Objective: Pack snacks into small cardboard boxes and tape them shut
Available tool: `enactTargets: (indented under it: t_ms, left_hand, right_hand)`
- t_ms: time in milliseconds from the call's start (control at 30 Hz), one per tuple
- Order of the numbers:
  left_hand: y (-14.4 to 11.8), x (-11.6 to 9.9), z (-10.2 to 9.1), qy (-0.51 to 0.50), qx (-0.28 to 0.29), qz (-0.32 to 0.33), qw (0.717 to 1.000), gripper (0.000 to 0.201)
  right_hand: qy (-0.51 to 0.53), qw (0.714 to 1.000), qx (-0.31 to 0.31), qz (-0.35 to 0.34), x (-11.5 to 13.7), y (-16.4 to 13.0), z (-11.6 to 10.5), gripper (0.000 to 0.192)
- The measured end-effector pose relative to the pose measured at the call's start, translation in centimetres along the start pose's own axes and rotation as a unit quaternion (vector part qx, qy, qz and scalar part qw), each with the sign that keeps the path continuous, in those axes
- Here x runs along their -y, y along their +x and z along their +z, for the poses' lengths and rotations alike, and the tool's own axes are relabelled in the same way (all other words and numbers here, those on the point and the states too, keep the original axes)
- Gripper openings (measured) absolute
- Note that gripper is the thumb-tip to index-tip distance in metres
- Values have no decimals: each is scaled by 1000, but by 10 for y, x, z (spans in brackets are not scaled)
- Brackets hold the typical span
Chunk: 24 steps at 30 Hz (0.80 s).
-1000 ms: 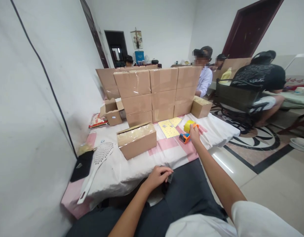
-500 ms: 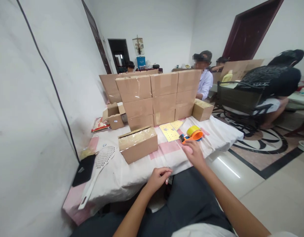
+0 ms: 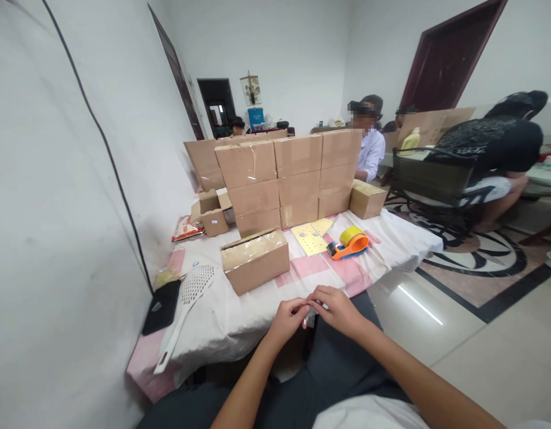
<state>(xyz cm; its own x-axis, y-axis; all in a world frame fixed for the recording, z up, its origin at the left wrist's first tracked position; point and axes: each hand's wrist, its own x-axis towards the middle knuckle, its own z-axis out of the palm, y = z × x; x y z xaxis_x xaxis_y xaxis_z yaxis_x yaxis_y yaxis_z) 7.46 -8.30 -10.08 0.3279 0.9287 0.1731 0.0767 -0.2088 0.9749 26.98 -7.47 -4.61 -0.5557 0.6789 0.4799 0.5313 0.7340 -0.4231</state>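
Note:
My left hand (image 3: 287, 320) and my right hand (image 3: 337, 311) meet just off the front edge of the table, above my lap. Both are closed in a pinch, their fingertips touching. A small, shiny, clear scrap shows below the left fingertips, too small to name; whether the right fingers grip it too is hidden. Beyond the right hand lies an orange tape dispenser (image 3: 347, 250) with a roll of yellowish tape. A brown cardboard box (image 3: 256, 270), clear tape along its top, sits ahead of the left hand. Between box and dispenser lies a yellow dotted sheet (image 3: 310, 240).
Stacked cardboard boxes (image 3: 297, 185) form a wall at the back, with a single box (image 3: 367, 199) to their right and an open box (image 3: 213, 217) to their left. A white slotted skimmer (image 3: 186, 307) and a black phone-like object (image 3: 161, 308) lie left. Other people sit beyond.
My right hand has left the tape dispenser and come back toward me to meet my left hand. The left hand stays about where it was. The view has shifted slightly.

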Motion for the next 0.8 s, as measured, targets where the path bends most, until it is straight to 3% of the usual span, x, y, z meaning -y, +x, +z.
enactTargets:
  t_ms: [233,500,567,633,700,800]
  left_hand:
    - [6,0,-1,8,-32,-21,999,41]
    - [9,-14,-16,-30,7,-79,996,45]
    - [9,-18,-31,-18,-38,-90,995,51]
    - [7,-24,-51,-5,-129,-86,988,51]
    - [1,-32,-72,12,-202,-50,978,39]
    - [-13,-47,-96,73,-257,32,963,32]
  right_hand:
    - [-119,993,12,-17,10,1,1,21]
    - [-186,978,-38,-81,21,3,9,24]
    - [-174,979,-53,-95,28,1,11,24]
    - [-145,983,-54,-96,35,-2,9,22]
    - [-116,988,-42,-93,38,-4,1,21]
    - [-70,994,3,-80,40,9,-22,19]
